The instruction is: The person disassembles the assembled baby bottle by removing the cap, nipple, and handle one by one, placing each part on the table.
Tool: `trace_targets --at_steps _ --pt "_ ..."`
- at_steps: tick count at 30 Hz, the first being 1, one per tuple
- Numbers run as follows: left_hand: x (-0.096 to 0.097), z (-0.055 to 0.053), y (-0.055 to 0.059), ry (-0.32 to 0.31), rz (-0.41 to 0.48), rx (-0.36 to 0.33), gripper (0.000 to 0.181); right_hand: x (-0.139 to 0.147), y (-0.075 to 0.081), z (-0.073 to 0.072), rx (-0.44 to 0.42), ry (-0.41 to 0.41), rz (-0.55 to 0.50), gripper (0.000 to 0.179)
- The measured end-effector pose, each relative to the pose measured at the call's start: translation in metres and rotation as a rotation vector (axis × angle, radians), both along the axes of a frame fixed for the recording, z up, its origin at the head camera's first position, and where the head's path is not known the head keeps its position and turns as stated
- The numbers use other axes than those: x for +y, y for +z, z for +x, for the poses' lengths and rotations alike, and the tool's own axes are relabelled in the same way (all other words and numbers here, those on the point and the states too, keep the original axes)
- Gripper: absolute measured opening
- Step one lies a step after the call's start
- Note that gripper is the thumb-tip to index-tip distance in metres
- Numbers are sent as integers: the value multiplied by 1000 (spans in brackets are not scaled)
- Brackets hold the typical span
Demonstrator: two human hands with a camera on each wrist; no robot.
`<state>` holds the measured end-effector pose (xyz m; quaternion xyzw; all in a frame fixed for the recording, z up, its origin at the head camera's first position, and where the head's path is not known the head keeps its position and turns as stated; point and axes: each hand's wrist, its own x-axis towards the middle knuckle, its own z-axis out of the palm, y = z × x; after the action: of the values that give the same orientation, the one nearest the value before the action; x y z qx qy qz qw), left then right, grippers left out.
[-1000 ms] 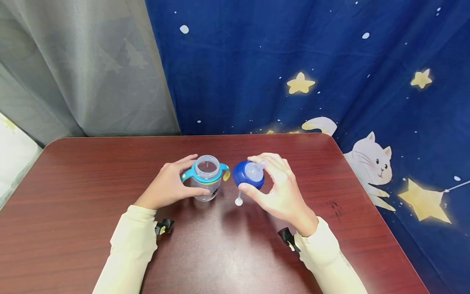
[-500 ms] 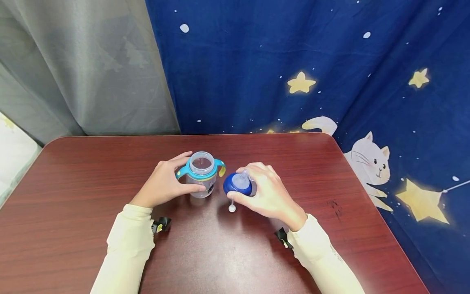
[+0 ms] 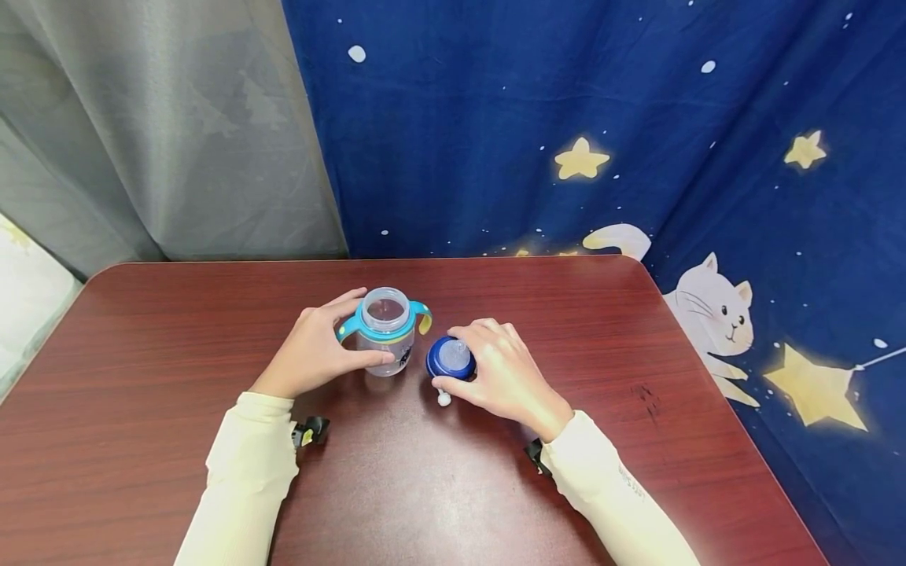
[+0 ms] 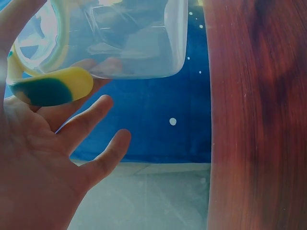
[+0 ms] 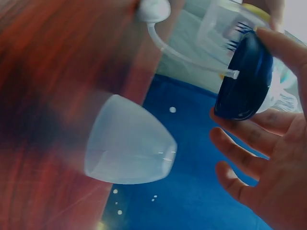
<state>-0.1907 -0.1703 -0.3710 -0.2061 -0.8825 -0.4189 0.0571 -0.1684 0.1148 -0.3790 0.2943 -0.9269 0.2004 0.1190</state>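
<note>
My left hand (image 3: 314, 354) grips a clear baby bottle (image 4: 129, 38) between thumb and fingers. It is upright and uncapped, with a turquoise handle ring (image 3: 385, 333) round its neck. Curtain shows between its base and the table in the left wrist view. To its right, my right hand (image 3: 499, 377) pinches the blue bottle collar (image 5: 244, 81) by its edge, the clear nipple facing up. A thin straw (image 5: 187, 60) hangs from the collar's underside, ending in a white weighted ball (image 5: 154, 9). Collar and bottle are apart, side by side.
A translucent domed bottle cap (image 5: 129, 143) stands on the brown table (image 3: 453, 503), hidden behind my right hand in the head view. Beyond the table's far edge hang a grey curtain (image 3: 212, 141) and a blue star-patterned curtain (image 3: 481, 134).
My right hand has moved left and lower with the collar, bringing it closer to the bottle. My left hand and the bottle have shifted slightly left and farther away.
</note>
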Motion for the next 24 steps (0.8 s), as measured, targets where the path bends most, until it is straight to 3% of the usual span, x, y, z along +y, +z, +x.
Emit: trace_targets --at_steps 6,14,24 --pt "0 -1 1 5 11 13 82 -2 -11 -5 29 -4 61 64" --pt "1 -3 -1 -12 15 4 82 0 -24 -11 131 34 156 66" --pt "2 -1 -2 -12 18 -11 85 2 -27 -10 67 69 213 60"
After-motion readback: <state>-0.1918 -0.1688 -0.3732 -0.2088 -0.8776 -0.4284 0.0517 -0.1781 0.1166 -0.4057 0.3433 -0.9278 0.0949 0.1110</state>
